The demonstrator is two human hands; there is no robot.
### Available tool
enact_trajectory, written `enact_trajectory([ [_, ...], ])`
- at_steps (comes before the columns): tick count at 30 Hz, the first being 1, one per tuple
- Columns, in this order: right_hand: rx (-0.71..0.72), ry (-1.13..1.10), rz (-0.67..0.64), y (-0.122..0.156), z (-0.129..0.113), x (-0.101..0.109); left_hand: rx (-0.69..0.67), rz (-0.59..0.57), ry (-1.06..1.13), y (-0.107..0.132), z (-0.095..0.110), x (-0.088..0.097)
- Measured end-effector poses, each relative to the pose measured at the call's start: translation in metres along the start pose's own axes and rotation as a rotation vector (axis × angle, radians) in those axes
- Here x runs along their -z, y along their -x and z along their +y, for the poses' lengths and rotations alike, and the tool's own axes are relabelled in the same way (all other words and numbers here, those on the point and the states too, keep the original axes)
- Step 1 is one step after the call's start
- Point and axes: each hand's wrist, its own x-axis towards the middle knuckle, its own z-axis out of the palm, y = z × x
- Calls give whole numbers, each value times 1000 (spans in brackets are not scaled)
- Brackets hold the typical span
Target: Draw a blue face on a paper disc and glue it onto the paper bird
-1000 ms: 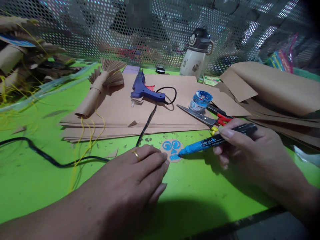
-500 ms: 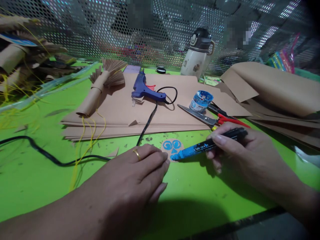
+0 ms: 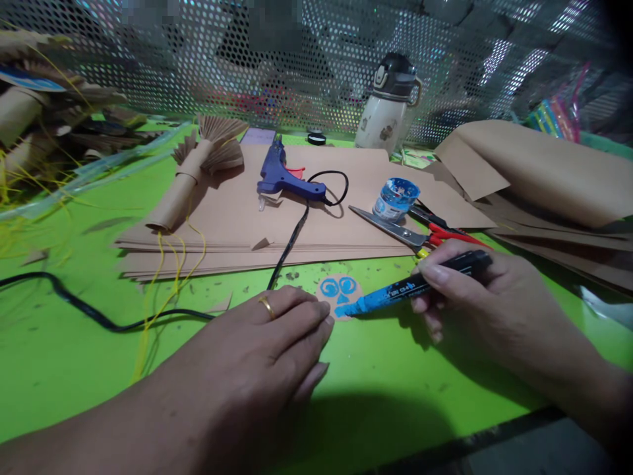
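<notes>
1. A green table fills most of the view, littered with paper scraps; a perforated metal screen stands behind it.
2. A stack of brown paper lies across the middle, and a curved brown sheet sits at the right.
3. The left hand rests low on the table, its fingers pressed together, fingertips on the left edge of a small paper disc.
4. The right hand pinches a marker between thumb and fingers.
5. A pale bottle with a dark lid stands near the screen.
6. A paper tube with pleated fans at its far end, and a blue glue gun, lie on the stack.
7. Red-handled scissors lie just beyond the marker.
8. The marker, blue at its front, slants down with its tip at the disc.
9. A blue-stained jar stands just behind the scissors.
10. The disc lies flat on the table between the hands, marked in blue with two ringed eyes, a triangular nose and a mouth.
11. A gold ring circles one left finger.
</notes>
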Motion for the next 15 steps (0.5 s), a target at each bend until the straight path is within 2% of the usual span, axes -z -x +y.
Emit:
enact_trajectory([
  [5,7,-32,18,0,-2,-1,-9,10,-8,-3,1,0],
  [11,-12,-34,-64,0,-5,-6,-5,17,-15,-4,3,0],
  [15,-17,-40,-65,-1,-4,-7,-14,17,-37,-4,2,-1],
])
